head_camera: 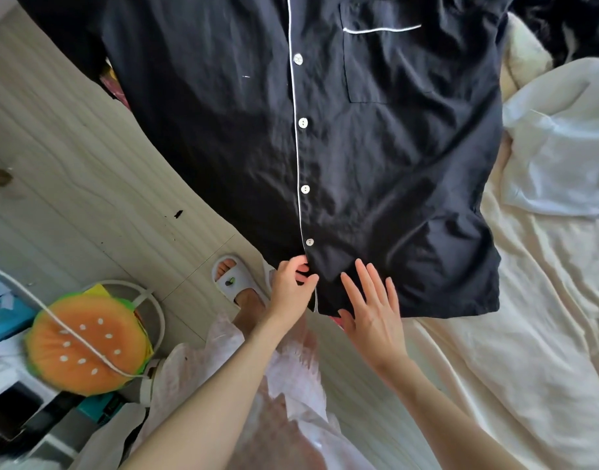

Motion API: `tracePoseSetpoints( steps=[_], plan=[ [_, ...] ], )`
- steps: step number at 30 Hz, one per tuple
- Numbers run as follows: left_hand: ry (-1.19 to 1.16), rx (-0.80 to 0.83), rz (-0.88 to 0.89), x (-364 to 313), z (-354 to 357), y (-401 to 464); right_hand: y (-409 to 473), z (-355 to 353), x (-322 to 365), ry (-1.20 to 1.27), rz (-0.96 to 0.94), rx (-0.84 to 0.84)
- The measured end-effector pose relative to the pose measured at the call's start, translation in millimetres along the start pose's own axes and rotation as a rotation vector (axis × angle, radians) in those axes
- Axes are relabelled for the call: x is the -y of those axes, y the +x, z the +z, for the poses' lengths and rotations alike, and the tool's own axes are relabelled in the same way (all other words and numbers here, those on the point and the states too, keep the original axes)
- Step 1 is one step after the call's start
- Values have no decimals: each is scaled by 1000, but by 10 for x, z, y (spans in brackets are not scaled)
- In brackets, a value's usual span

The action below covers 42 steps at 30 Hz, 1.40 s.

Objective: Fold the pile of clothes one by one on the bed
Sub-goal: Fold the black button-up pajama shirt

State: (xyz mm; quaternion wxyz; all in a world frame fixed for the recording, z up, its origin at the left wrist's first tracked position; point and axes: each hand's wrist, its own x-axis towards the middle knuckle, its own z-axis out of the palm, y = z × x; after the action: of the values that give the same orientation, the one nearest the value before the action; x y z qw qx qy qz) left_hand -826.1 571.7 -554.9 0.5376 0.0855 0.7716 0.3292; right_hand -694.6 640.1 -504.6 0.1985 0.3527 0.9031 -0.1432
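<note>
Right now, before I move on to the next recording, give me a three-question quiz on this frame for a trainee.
1. True or false: the black shirt lies front up, buttons showing.
2. Which hand pinches the shirt's hem at the white-piped placket? A) left hand B) right hand C) neither
3. Fill in: the right hand lies ____ on the hem, fingers straight.

Key: 1 true. 2 A. 3 flat; a white garment lies beside the shirt on the cream sheet.
</note>
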Motion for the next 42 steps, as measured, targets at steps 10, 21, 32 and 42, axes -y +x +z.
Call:
tracePoseSetpoints(
  steps=[10, 21, 32, 42],
  plan=[
    [-74, 157, -210, 189, 8, -121, 3, -22, -24, 76, 14, -23],
    [479, -202, 360, -840, -682, 38, 514, -946, -253, 248, 180, -208],
    [1202, -118, 474, -2207, -816, 1034, 1957, -1777, -1291, 608, 535, -249],
    [1224, 59, 152, -2271, -852, 1468, 2531, -1715, -1824, 882, 792, 51]
  ],
)
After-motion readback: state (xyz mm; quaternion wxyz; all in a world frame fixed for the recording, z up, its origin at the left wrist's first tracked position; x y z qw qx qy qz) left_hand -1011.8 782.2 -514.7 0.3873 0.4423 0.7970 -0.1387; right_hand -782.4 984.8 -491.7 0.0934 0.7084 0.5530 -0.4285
